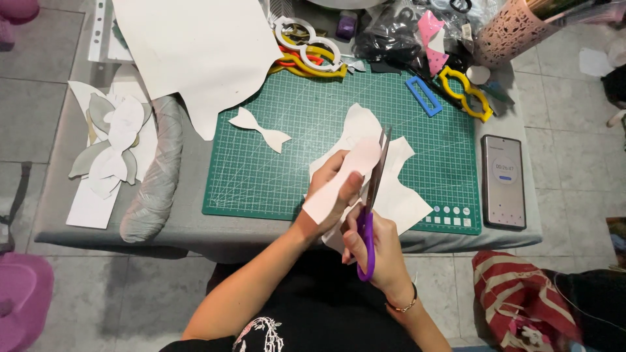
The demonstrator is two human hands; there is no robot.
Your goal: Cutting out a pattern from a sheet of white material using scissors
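At the left edge of the grey table point(195, 228), a pile of white and grey petal-shaped cutouts point(111, 140) lies beside a rolled grey cloth point(156, 176). A large white sheet point(202, 52) with a ragged cut edge overlaps the upper left corner of the green cutting mat point(261, 176), and a small white bow-shaped cutout point(259, 129) rests flat on the mat just right of that sheet.

Near the mat's centre, the left hand point(329, 189) pinches a pale pink strip point(342, 182) with a rounded upper end, thumb on its front face and fingers behind; the strip tilts up and to the right, raised above a white offcut sheet point(398, 189) that lies on the mat. The strip sits in the fingers at its middle, its rounded tip projecting past them and its squared lower end hanging below the thumb.

Just right of it, the right hand point(378, 251) is closed through the loops of purple-handled scissors point(373, 202). The blades point upward along the strip's right edge, touching or nearly touching it; they appear almost together.

Farther right lie a blue rectangular frame point(423, 96), a yellow template point(464, 93), and a phone point(503, 181) with its screen lit, resting on the table just beyond the mat's right edge.
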